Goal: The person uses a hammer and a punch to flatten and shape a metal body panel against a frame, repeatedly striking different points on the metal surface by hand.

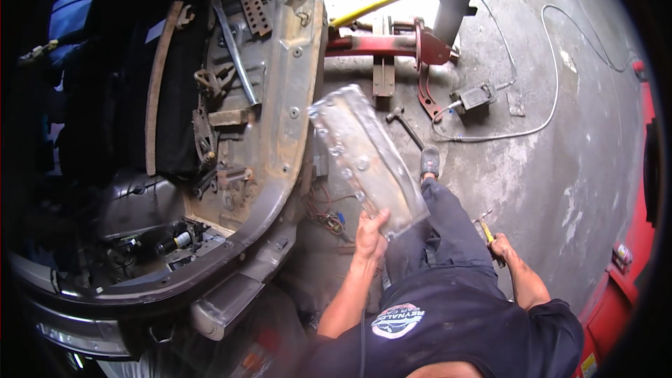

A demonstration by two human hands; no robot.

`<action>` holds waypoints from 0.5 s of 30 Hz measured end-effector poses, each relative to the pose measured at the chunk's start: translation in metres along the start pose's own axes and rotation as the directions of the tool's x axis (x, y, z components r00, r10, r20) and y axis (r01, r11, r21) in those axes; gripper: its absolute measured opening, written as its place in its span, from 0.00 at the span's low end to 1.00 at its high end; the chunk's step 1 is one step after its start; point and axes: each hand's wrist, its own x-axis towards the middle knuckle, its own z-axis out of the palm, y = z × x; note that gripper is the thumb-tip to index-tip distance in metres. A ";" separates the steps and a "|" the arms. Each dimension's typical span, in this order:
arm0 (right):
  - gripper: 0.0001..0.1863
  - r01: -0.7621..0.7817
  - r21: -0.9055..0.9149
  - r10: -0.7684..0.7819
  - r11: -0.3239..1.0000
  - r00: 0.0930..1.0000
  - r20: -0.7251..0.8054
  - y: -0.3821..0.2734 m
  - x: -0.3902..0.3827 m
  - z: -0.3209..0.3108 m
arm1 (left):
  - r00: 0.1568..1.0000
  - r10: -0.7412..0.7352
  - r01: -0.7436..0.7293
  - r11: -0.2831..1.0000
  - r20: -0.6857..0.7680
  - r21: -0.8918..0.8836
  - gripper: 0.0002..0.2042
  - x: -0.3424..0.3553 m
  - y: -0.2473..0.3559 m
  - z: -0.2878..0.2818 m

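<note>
In my left hand [370, 235] is a long, bent sheet metal panel [371, 162], gripped by its near end with the thumb on top. The panel is silvery with rust-brown patches and a few round marks, and it slants up and away between the car body [297, 108] and my legs. My right hand [501, 248], low at my right side, is closed around the yellow handle of a small hammer [487, 232]. The head of that hammer points away from me, over the floor.
Tools, clamps and a wooden strip [162, 87] lie in the open car rear. On the floor are another hammer [406, 127], a red pulling frame [378, 45], a foot pump [479, 96] with its hose, and cables [325, 217]. Something red [616, 301] stands at right.
</note>
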 end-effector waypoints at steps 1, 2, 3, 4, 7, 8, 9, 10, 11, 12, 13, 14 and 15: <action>0.12 0.017 -0.015 -0.017 1.000 1.000 -0.006 -0.019 -0.014 -0.008 | 0.999 0.038 -0.037 0.997 0.015 -0.075 0.26 0.010 0.013 0.016; 0.12 0.019 0.013 -0.019 1.000 1.000 -0.005 -0.029 -0.014 -0.015 | 0.991 0.135 -0.136 0.985 -0.019 -0.103 0.25 0.027 0.023 0.032; 0.11 0.016 0.028 -0.016 0.999 1.000 0.003 -0.035 -0.014 -0.021 | 0.971 0.227 -0.235 0.963 -0.070 -0.133 0.24 0.043 0.032 0.044; 0.11 0.009 0.012 -0.009 1.000 1.000 0.014 -0.036 -0.016 -0.028 | 0.951 0.286 -0.301 0.941 -0.113 -0.154 0.24 0.061 0.040 0.053; 0.09 0.026 0.092 -0.030 0.995 0.999 0.039 -0.057 -0.008 -0.057 | 0.893 0.426 -0.449 0.862 -0.141 -0.236 0.22 0.134 0.068 0.076; 0.07 0.058 0.068 -0.059 0.996 0.998 0.019 -0.063 -0.006 -0.067 | 0.894 0.423 -0.447 0.855 -0.147 -0.261 0.23 0.161 0.075 0.075; 0.06 0.087 0.043 -0.087 0.995 0.996 -0.001 -0.068 -0.004 -0.078 | 0.896 0.417 -0.444 0.849 -0.154 -0.286 0.23 0.186 0.081 0.077; 0.06 0.087 0.082 -0.087 0.993 0.996 -0.004 -0.078 -0.004 -0.087 | 0.916 0.386 -0.402 0.869 -0.112 -0.288 0.25 0.202 0.090 0.086; 0.07 0.087 0.118 -0.087 0.989 0.996 -0.009 -0.089 -0.004 -0.097 | 0.932 0.354 -0.359 0.887 -0.071 -0.292 0.27 0.215 0.099 0.095; 0.07 0.103 0.103 -0.101 0.989 0.995 -0.025 -0.091 0.000 -0.107 | 0.943 0.326 -0.329 0.877 -0.070 -0.351 0.28 0.230 0.105 0.109; 0.07 0.102 0.093 -0.101 0.990 0.995 -0.019 -0.102 0.000 -0.114 | 0.947 0.311 -0.315 0.860 -0.077 -0.402 0.30 0.241 0.114 0.115; 0.06 0.100 0.178 -0.093 0.979 0.995 -0.046 -0.115 -0.005 -0.119 | 0.968 0.245 -0.246 0.872 -0.058 -0.423 0.32 0.260 0.122 0.110; 0.06 0.105 0.260 -0.089 0.960 0.993 -0.073 -0.125 -0.007 -0.125 | 0.954 0.300 -0.278 0.860 -0.016 -0.428 0.33 0.275 0.128 0.105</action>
